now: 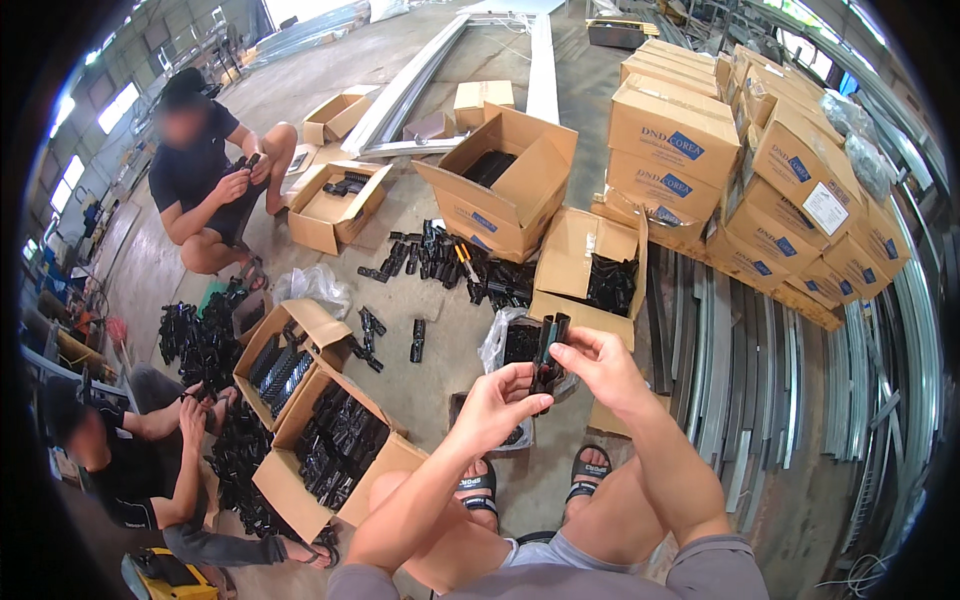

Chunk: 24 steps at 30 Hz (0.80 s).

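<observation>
- Near the middle of the head view, a slim, glossy black part [551, 350] stands nearly upright between 2 hands.
- The left hand [495, 402] pinches its lower end; the right hand [604, 370] has thumb and fingers closed on its upper part.
- Just beyond lies a crinkled, translucent plastic bag [493, 343].
- To the left, 1 open corrugated carton [290, 488] brims with hard, angular black pieces [340, 440].

Left grip [497, 404], right grip [604, 372] curled, close together.

Workshop: bare concrete floor [440, 385], long metal profiles [725, 400], stacked cartons [672, 135].
</observation>
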Available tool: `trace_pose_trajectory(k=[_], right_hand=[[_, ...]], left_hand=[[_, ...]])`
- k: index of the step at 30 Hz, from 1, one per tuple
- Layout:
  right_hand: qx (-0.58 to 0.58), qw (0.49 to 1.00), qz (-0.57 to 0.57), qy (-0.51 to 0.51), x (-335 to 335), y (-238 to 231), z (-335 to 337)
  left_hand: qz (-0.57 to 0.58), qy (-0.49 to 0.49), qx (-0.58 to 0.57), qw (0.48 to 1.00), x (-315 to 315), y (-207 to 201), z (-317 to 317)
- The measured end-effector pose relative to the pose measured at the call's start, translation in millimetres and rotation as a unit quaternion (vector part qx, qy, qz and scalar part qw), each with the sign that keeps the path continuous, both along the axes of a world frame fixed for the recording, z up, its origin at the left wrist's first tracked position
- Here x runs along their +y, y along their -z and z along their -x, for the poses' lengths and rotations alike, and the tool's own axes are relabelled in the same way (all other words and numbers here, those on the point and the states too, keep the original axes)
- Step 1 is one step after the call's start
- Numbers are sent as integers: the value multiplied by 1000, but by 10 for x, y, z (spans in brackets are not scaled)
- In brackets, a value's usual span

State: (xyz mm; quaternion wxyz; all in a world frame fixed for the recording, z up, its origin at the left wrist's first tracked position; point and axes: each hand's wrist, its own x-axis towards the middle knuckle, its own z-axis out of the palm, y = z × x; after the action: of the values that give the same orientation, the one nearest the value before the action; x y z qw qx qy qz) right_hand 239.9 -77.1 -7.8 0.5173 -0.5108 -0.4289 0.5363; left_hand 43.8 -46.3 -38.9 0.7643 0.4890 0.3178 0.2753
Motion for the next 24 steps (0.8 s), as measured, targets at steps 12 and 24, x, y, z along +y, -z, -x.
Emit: trace_pose_trajectory(k=[12, 24], right_hand=[[11, 1000, 8, -18, -11, 13, -9], [19, 999, 20, -40, -19, 12, -19]], left_hand=[[-58, 14, 34, 998, 2, -101, -10], [-88, 14, 85, 992, -10, -71, -11]])
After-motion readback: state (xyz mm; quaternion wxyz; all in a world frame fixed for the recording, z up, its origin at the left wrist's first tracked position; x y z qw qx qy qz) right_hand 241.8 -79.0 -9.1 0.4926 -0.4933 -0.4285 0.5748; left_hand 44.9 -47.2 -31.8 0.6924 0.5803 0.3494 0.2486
